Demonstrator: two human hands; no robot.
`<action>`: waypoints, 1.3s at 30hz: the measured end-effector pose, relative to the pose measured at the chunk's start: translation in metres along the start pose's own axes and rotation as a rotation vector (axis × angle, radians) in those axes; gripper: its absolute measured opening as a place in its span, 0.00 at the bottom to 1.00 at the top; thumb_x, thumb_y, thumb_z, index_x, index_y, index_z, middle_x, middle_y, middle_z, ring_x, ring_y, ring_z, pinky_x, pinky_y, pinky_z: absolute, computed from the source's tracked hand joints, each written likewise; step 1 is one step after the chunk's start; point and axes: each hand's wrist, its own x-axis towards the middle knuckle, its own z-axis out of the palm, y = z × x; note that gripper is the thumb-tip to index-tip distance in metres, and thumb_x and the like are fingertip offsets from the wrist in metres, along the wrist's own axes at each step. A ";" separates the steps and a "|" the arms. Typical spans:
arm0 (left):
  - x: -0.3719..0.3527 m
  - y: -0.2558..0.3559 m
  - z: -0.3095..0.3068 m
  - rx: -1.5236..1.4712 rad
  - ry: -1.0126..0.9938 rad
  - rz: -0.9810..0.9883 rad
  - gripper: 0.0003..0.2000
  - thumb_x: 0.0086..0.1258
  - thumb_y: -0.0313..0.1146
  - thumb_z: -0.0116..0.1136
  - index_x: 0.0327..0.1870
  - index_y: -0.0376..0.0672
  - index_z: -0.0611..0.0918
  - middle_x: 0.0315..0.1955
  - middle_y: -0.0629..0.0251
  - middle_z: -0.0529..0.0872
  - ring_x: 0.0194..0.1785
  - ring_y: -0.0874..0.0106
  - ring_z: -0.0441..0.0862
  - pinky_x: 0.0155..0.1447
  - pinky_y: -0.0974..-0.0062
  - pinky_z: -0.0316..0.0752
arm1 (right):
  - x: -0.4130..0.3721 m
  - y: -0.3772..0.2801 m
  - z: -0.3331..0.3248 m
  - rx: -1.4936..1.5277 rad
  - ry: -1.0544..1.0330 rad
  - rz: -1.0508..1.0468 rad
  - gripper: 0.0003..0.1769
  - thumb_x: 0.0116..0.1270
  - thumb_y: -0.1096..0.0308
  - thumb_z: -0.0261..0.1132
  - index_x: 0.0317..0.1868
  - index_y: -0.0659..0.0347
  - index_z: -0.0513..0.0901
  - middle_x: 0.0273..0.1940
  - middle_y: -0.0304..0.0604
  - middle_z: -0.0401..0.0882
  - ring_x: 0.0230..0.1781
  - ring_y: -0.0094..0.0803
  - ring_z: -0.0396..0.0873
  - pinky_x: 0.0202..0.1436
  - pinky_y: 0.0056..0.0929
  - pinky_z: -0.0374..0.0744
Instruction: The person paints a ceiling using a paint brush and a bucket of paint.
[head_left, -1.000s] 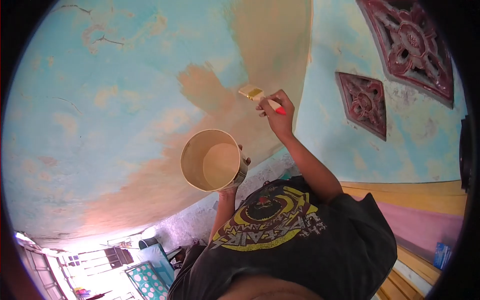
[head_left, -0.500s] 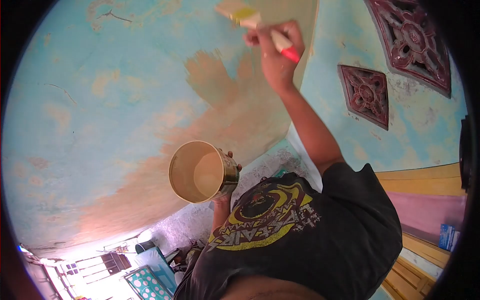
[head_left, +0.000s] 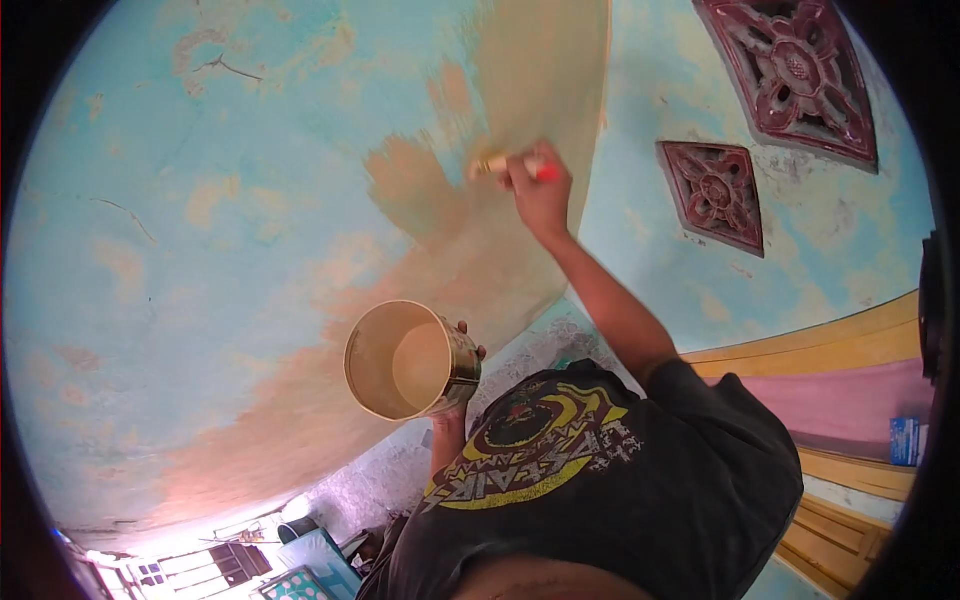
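My right hand grips a paintbrush with a pale handle and a red end. Its bristles are against the wall, beside a tan painted patch. The wall is faded blue, with tan paint over its lower part and along the corner. Lower down, my left hand holds a paint bucket from its far side and below, so most of that hand is hidden. The bucket is tilted toward me, and pale tan paint shows at its bottom.
On the adjoining blue wall are two dark red carved vents, a large one and a smaller one. Yellow wooden trim and a pink cloth lie at the right. Household items stand by a bright opening at lower left.
My right hand has come down with the paintbrush, and a new tan streak shows on the wall above it. The bucket stays in my left hand, slightly lower in view.
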 end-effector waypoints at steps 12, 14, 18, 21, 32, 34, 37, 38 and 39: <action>0.000 -0.002 -0.002 0.038 -0.092 0.014 0.45 0.66 0.65 0.62 0.79 0.52 0.61 0.75 0.51 0.66 0.78 0.40 0.59 0.69 0.27 0.63 | 0.010 -0.024 0.015 -0.089 0.062 -0.373 0.20 0.71 0.68 0.71 0.29 0.63 0.69 0.27 0.40 0.81 0.29 0.21 0.82 0.32 0.28 0.83; -0.002 -0.002 -0.003 0.043 -0.077 0.027 0.43 0.66 0.66 0.61 0.78 0.53 0.63 0.74 0.51 0.67 0.78 0.40 0.59 0.68 0.26 0.64 | -0.044 0.043 -0.007 0.018 0.026 -0.124 0.17 0.70 0.71 0.70 0.28 0.61 0.70 0.24 0.37 0.79 0.27 0.20 0.80 0.31 0.27 0.82; -0.009 -0.001 -0.001 0.043 -0.027 0.040 0.41 0.67 0.67 0.59 0.77 0.54 0.66 0.73 0.50 0.69 0.78 0.39 0.59 0.67 0.24 0.65 | -0.073 0.088 -0.044 -0.228 -0.046 0.167 0.13 0.68 0.73 0.66 0.28 0.61 0.69 0.22 0.40 0.79 0.24 0.22 0.79 0.29 0.27 0.80; -0.003 0.001 0.000 0.007 0.010 0.042 0.42 0.66 0.67 0.60 0.77 0.54 0.66 0.73 0.49 0.69 0.78 0.40 0.59 0.68 0.24 0.64 | -0.006 0.038 -0.021 -0.337 -0.009 0.012 0.12 0.65 0.73 0.67 0.29 0.61 0.70 0.20 0.39 0.77 0.23 0.22 0.80 0.27 0.28 0.79; -0.002 -0.002 0.000 0.006 -0.032 -0.017 0.40 0.68 0.63 0.62 0.76 0.53 0.67 0.73 0.49 0.68 0.78 0.42 0.60 0.68 0.27 0.66 | 0.093 -0.157 0.036 0.401 0.055 -0.505 0.12 0.71 0.75 0.68 0.33 0.64 0.72 0.28 0.45 0.86 0.29 0.29 0.88 0.32 0.28 0.84; -0.002 -0.004 0.005 0.022 -0.073 0.005 0.39 0.68 0.62 0.62 0.76 0.52 0.67 0.73 0.49 0.69 0.78 0.43 0.60 0.68 0.29 0.68 | 0.059 -0.081 0.028 0.191 0.077 -0.439 0.12 0.71 0.76 0.67 0.34 0.64 0.70 0.29 0.46 0.85 0.29 0.30 0.87 0.33 0.29 0.85; -0.003 0.004 -0.016 0.035 -0.061 0.030 0.44 0.67 0.66 0.59 0.79 0.53 0.62 0.76 0.52 0.65 0.78 0.39 0.58 0.68 0.25 0.63 | -0.032 0.036 0.001 0.102 0.078 -0.108 0.14 0.69 0.80 0.66 0.32 0.62 0.68 0.28 0.46 0.82 0.29 0.29 0.86 0.30 0.30 0.84; -0.003 0.003 -0.010 0.042 -0.074 0.033 0.41 0.68 0.64 0.60 0.78 0.53 0.64 0.74 0.51 0.67 0.78 0.41 0.60 0.67 0.26 0.65 | -0.059 0.066 -0.012 0.016 0.037 0.022 0.13 0.68 0.81 0.65 0.32 0.63 0.68 0.28 0.47 0.82 0.28 0.29 0.86 0.27 0.30 0.84; -0.002 0.003 0.003 0.056 -0.084 0.033 0.39 0.70 0.61 0.60 0.77 0.52 0.66 0.73 0.50 0.69 0.78 0.42 0.61 0.67 0.28 0.68 | -0.077 0.094 -0.025 -0.069 -0.001 0.154 0.13 0.67 0.82 0.65 0.31 0.63 0.68 0.28 0.48 0.82 0.27 0.29 0.85 0.25 0.31 0.84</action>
